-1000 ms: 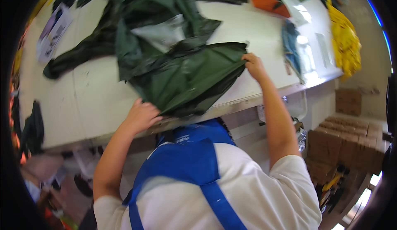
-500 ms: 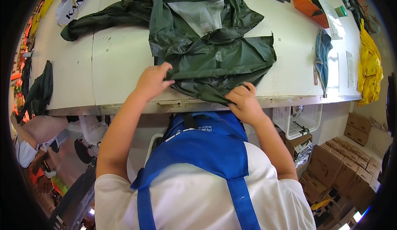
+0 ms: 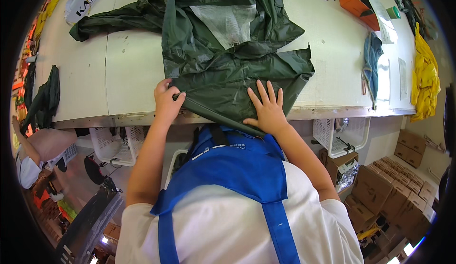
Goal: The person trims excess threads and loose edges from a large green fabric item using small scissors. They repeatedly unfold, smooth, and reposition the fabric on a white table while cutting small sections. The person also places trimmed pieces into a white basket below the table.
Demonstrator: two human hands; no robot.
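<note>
Where my feed shows the bench (image 3: pixel 133 83), one green garment (image 3: pixel 223 90): mid-length along the near edge, spread toward the far edge, crumpled above, smoother below, its hem passing over the near edge to meet the blue apron (image 3: pixel 228 169). One mesh panel (image 3: pixel 228 22), pale, in the garment's upper part. One sleeve (image 3: pixel 118 19), stretched toward the left edge. Left hand (image 3: pixel 167 103): thumb and fingers pinching the garment's lower left corner, just inside the near edge. Right hand (image 3: pixel 269 112): laid flat, fingers spread, on the lower cloth. Changed within the last half second: the right hand, earlier curled at the hem, has opened out on the cloth; the hem has come nearer the wearer. I judge this portion to be pressed down and steadied now rather than gathered, with the left corner as its anchor. Also listed: orange box (image 3: pixel 354 0), far right corner; blue cloth (image 3: pixel 372 60), toward the right edge; yellow cloth (image 3: pixel 424 79), at the right edge; bag (image 3: pixel 88 0), far left corner.
</note>
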